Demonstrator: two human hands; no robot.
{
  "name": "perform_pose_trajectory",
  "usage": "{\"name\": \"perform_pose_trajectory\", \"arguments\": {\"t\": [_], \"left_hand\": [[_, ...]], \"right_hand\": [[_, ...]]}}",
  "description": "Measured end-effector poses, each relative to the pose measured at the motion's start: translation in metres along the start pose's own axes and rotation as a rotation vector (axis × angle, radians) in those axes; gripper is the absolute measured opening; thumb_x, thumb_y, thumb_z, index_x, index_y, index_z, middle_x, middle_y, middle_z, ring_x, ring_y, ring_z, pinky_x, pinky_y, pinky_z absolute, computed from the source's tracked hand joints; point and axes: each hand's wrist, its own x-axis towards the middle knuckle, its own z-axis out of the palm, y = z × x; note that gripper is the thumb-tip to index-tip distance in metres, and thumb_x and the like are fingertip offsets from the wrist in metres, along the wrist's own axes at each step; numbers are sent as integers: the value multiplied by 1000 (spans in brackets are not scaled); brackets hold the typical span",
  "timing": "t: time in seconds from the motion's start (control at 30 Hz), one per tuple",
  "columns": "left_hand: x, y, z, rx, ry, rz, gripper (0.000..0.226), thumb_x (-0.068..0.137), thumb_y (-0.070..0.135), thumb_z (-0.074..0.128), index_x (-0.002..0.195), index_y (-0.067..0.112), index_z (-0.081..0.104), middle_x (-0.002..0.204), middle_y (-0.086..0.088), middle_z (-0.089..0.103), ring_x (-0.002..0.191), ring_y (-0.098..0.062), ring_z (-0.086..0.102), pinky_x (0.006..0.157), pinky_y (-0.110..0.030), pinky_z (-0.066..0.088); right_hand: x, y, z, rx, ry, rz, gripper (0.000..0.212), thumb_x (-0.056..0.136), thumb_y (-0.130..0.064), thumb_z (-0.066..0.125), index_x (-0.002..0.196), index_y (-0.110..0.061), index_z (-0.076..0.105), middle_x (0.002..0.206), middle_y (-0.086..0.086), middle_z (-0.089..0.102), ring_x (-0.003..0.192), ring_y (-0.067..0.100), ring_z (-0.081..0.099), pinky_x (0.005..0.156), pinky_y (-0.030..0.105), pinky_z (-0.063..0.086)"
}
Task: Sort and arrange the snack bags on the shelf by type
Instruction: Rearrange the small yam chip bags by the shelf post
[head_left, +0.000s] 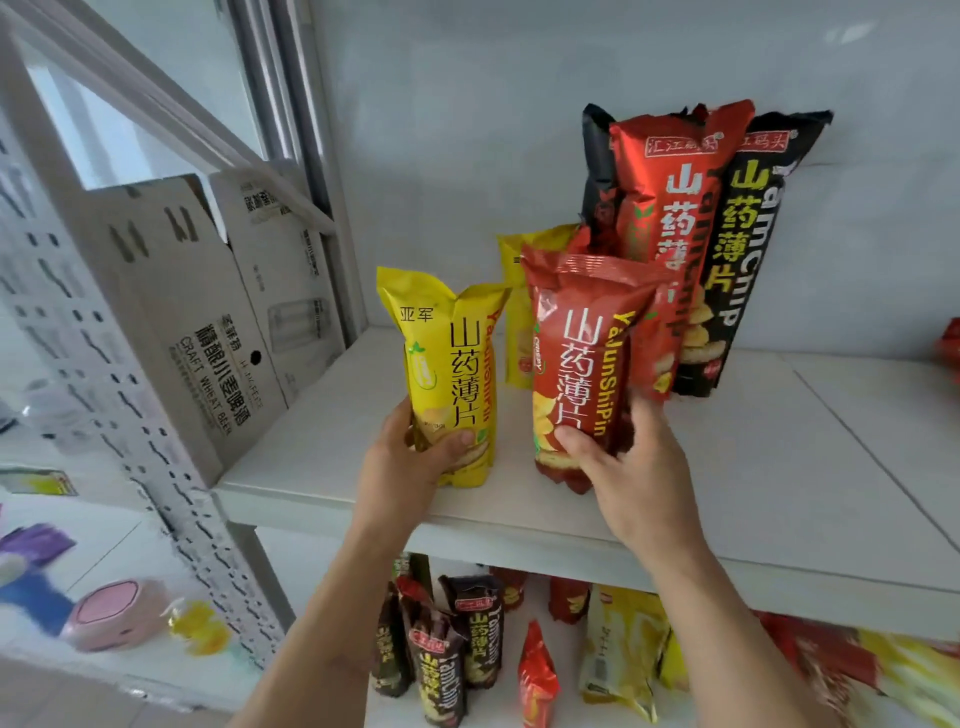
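So both hands are on bags here. The left hand grips the bottom of a glossy yellow bag, thumb across the front, fingers curled round the side. The right hand does the same with a shiny dark red bag, thumb pressed on the front near the base. Both bags are tall, puffy foil pillows with crimped tops, standing upright near the front edge of the white shelf, yellow on the left, red on the right, a small gap between them.

Further back, against the pale wall, there's a taller red bag and a black bag leaning together, plus a second yellow bag mostly hidden behind the held ones.

The shelf's right side is bare, smooth board. Far left sit cardboard boxes behind a perforated metal upright. The lower shelf holds a jumble of mixed bags
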Motion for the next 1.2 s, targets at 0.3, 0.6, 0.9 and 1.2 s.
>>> {"name": "perform_pose_trajectory", "arguments": {"t": [0.3,0.6,0.9,1.2], "left_hand": [[6,-3,-81,66,123,-19,43,79,29,83,118,30,64,98,12,74,81,7,67,63,-9,49],[20,-19,-138,127,242,-31,49,75,41,84,120,32,65,105,12,74,95,-3,69,83,-30,55],[42,-28,-146,212,343,-30,61,79,39,82,133,30,57,113,12,71,103,-7,67,89,-36,57],[43,-36,-133,302,469,-13,90,74,63,75,149,32,36,143,6,55,132,-17,52,106,-48,47]], "right_hand": [[9,-21,87,123,-185,-39,47,85,-38,73,125,-39,48,114,-24,59,104,-3,62,87,28,57],[41,-37,176,230,-414,-5,60,90,-32,69,143,-30,40,117,-19,62,97,-16,58,81,6,47],[81,-39,234,314,-613,-6,66,92,-28,66,147,-37,33,134,-13,60,121,6,58,107,42,45],[76,-44,220,286,-592,92,85,90,-40,67,156,-23,16,157,-2,34,143,13,35,116,36,32]]}}
